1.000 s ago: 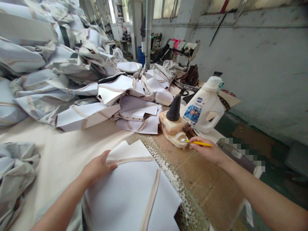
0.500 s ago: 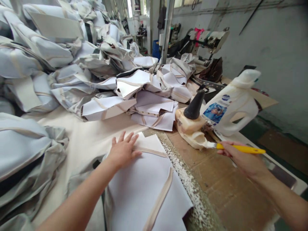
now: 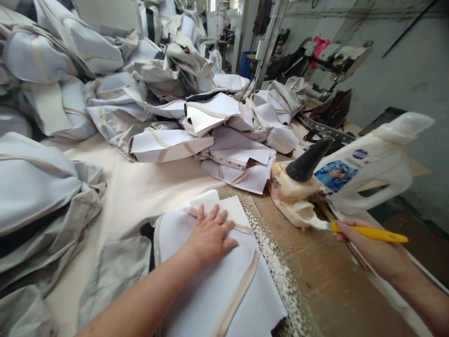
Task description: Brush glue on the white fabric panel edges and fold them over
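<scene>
We have the yellow-handled brush [image 3: 372,233] in our right hand [image 3: 361,245], the fingers closed around the handle just behind its pale neck; its long axis runs crosswise, with the neck pointing left to the lip of the cut-open container [image 3: 291,199] and the butt away to the right; we cannot tell whether the hidden tip touches the inside. Our left hand [image 3: 212,234] lies flat on the white panel [image 3: 210,281], fingers spread and gripping nothing; the panel's long axis runs from near us toward the far side of the table [image 3: 140,182]. The panel is left of the brush, with the crusted strip [image 3: 271,250] along its right edge and the cardboard [image 3: 329,281] between; the right hand is the nearer one to the container, the left well apart from it.
</scene>
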`<act>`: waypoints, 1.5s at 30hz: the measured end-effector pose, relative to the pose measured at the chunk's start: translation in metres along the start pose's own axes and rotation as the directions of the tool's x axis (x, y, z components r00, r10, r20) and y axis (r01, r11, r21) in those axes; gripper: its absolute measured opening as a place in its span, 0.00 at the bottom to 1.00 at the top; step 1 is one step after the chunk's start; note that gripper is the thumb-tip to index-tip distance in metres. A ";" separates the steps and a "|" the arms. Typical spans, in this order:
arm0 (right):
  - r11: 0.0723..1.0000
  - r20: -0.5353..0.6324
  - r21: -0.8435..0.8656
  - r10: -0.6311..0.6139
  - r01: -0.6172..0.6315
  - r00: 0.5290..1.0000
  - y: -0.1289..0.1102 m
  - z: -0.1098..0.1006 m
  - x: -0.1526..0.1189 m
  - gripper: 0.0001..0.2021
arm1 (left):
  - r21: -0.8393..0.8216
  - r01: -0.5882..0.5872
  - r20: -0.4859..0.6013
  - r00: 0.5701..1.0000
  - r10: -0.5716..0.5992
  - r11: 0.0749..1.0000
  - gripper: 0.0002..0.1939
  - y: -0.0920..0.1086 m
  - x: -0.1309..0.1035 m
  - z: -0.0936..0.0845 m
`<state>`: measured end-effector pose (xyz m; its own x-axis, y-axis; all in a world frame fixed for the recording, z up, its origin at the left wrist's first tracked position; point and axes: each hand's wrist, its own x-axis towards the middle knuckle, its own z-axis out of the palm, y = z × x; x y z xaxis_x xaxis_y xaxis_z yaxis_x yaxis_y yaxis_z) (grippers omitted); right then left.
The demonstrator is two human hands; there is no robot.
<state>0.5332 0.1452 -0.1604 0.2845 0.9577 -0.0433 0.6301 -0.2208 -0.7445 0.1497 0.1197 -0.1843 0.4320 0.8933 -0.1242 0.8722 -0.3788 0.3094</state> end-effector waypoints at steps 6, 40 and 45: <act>0.983 0.116 -0.048 -0.173 0.180 0.978 -0.060 0.038 -0.010 0.15 | -0.016 0.006 -0.032 0.999 -0.006 1.000 0.26 0.001 -0.001 0.003; 0.951 0.269 0.232 -0.262 0.202 0.927 -0.139 0.190 0.022 0.09 | -0.032 -0.017 -0.081 0.997 0.014 0.999 0.26 -0.003 -0.002 0.008; 0.977 0.398 0.134 -0.208 0.168 0.894 -0.123 0.163 -0.002 0.10 | -0.026 -0.020 -0.078 0.997 0.018 0.999 0.26 -0.003 -0.002 0.008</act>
<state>0.3372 0.2001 -0.1774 -0.1643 0.9752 -0.1485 0.5661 -0.0300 -0.8238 0.1478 0.1172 -0.1927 0.4287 0.9024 -0.0443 0.8571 -0.3907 0.3358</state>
